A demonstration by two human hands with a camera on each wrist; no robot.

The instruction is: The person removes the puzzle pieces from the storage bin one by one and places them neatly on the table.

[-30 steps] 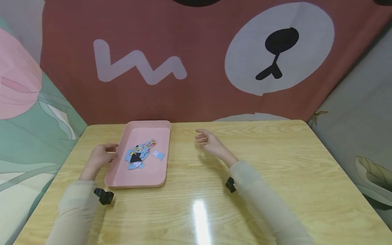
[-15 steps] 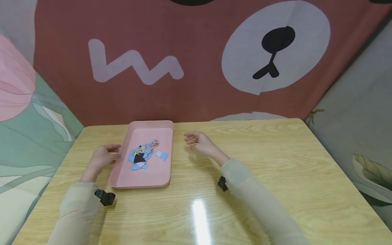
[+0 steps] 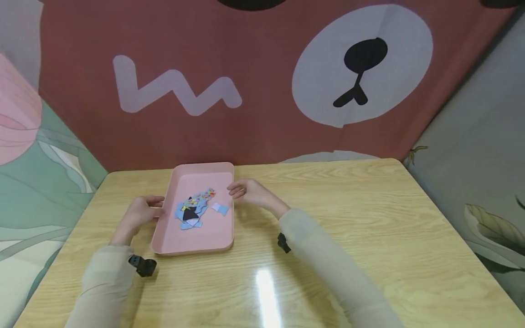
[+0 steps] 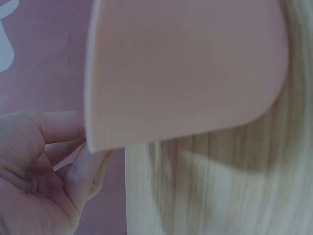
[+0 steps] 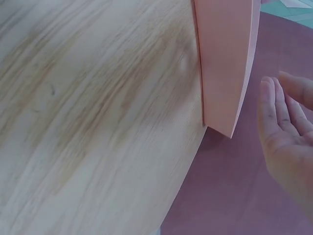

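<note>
A pink rectangular tray (image 3: 205, 240) lies on the table. My left hand (image 3: 139, 215) grips its left rim, and in the left wrist view the fingertips (image 4: 73, 125) meet the tray's edge, partly hidden behind it. My right hand (image 3: 253, 193) reaches to the right rim, its fingers loosely bent; the right wrist view shows those fingers (image 5: 268, 105) apart from the tray's wall, holding nothing. Inside the tray sits a blue cut-out piece (image 3: 201, 200) with multicoloured dots and a black patch (image 3: 190, 214). A small white-and-blue piece (image 3: 220, 209) lies to its right.
The wooden table (image 3: 348, 218) stretches to the right and front of the tray. A reddish-brown cloth (image 3: 262, 132) with a printed animal face hangs behind the table's back edge. Small black cameras (image 3: 142, 265) are worn on both wrists.
The tray has slid to the right across the table, with my left hand at its left rim. My right hand has moved left, from over the table to the tray's right rim.
</note>
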